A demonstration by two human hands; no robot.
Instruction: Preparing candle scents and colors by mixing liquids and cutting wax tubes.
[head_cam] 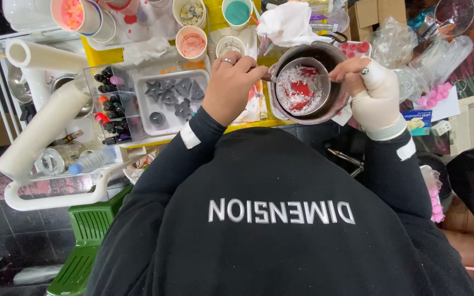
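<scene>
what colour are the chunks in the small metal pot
Red chunks among white flakes, inside the small metal pot; seen in the head view.

Head camera looks steeply down (close) over the cluttered table (111, 55)

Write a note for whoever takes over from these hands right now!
Left hand: pinching the handle of the small metal cup.
Right hand, wrapped in white: gripping the rim of the big pot.
The cup sits inside the pot and holds white flakes with red pieces, all looking solid and unmixed.
Mould tray, to the left: its star and tree shapes look dark and filled.
</scene>
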